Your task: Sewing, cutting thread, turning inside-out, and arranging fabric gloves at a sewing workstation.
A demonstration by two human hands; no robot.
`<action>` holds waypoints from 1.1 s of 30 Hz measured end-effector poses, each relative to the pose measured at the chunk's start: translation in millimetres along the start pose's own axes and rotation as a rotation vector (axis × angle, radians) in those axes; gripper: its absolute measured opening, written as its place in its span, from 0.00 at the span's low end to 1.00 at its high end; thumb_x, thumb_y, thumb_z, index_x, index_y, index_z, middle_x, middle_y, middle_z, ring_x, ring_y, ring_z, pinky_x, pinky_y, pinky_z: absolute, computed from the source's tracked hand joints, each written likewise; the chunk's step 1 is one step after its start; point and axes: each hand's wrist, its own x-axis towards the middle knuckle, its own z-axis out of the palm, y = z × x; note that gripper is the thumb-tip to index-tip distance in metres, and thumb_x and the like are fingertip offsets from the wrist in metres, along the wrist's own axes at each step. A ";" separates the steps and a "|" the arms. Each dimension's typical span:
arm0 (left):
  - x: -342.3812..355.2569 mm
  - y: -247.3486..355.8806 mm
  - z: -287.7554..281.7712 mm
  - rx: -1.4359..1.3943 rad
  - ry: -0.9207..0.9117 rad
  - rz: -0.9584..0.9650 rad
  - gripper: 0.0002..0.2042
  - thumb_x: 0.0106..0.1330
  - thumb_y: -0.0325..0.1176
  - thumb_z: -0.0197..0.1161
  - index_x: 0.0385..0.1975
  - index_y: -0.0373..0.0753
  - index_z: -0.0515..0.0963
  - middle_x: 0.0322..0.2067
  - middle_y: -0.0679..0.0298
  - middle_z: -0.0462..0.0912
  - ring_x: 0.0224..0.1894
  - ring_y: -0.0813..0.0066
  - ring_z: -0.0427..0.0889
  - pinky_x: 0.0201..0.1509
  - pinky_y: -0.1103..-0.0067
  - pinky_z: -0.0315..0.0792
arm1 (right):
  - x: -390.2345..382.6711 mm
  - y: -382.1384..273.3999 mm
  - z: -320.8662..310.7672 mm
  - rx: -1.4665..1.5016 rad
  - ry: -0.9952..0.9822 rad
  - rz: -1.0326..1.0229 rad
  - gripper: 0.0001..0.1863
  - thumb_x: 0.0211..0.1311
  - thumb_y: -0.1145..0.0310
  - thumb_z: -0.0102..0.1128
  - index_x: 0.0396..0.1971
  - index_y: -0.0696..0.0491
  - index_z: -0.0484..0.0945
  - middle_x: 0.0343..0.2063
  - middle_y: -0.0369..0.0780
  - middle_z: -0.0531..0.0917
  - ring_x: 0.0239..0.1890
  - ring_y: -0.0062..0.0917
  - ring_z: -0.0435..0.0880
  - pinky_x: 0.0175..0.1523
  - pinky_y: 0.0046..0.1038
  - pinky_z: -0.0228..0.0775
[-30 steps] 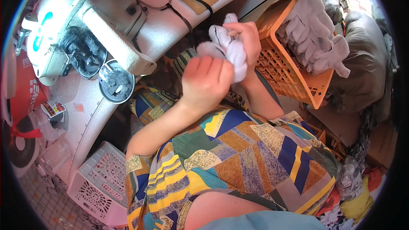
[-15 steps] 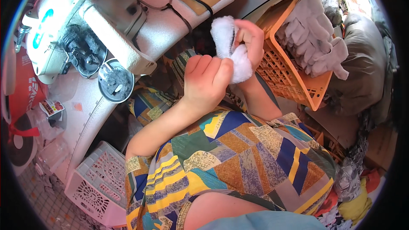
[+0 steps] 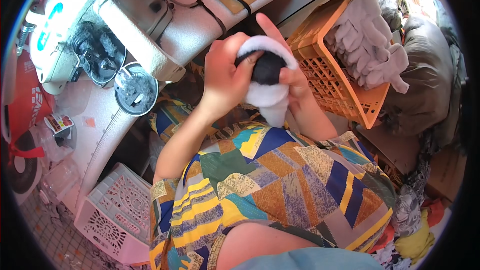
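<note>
The white fleece piece (image 3: pixel 266 94), dark inside, is held a little above the picture's centre, towards one o'clock. Its far side is hidden, as are most of the left hand's (image 3: pixel 226 72) fingers; how they curl I cannot tell. The right hand's (image 3: pixel 296 84) lower fingers vanish behind the fleece. Glare washes out the view at one o'clock, and the upper edge cuts off the sewing machine (image 3: pixel 137 35) at eleven.

An orange crate (image 3: pixel 306 37) of pale gloves (image 3: pixel 362 35) tilts at two; a pale plastic basket (image 3: pixel 120 207) stands at eight.

The left thumb hooks into the dark opening. The right thumb presses the rim, its index finger stretched towards eleven, both hands gripping the piece.
</note>
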 end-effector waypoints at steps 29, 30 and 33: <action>-27.9 -15.3 27.2 0.317 0.236 0.584 0.17 0.38 0.20 0.65 0.31 0.35 0.71 0.23 0.56 0.72 0.24 0.52 0.72 0.28 0.63 0.65 | -5.3 -25.5 3.4 -1.630 0.651 -0.386 0.10 0.52 0.79 0.58 0.37 0.58 0.77 0.27 0.36 0.77 0.27 0.17 0.75 0.36 0.19 0.68; -36.3 -18.2 30.7 0.335 0.082 0.537 0.18 0.38 0.21 0.66 0.32 0.35 0.70 0.23 0.55 0.71 0.26 0.52 0.73 0.29 0.63 0.66 | -2.2 -25.0 -1.1 -1.417 0.764 -0.388 0.09 0.54 0.82 0.53 0.35 0.59 0.78 0.29 0.38 0.79 0.32 0.16 0.76 0.39 0.18 0.69; -41.7 -18.8 42.8 0.331 0.023 0.356 0.22 0.37 0.25 0.69 0.36 0.37 0.69 0.29 0.56 0.69 0.30 0.55 0.72 0.31 0.67 0.67 | 4.5 -30.3 -5.0 -1.444 0.812 -0.675 0.04 0.51 0.81 0.53 0.27 0.58 0.75 0.22 0.39 0.75 0.27 0.23 0.75 0.34 0.21 0.67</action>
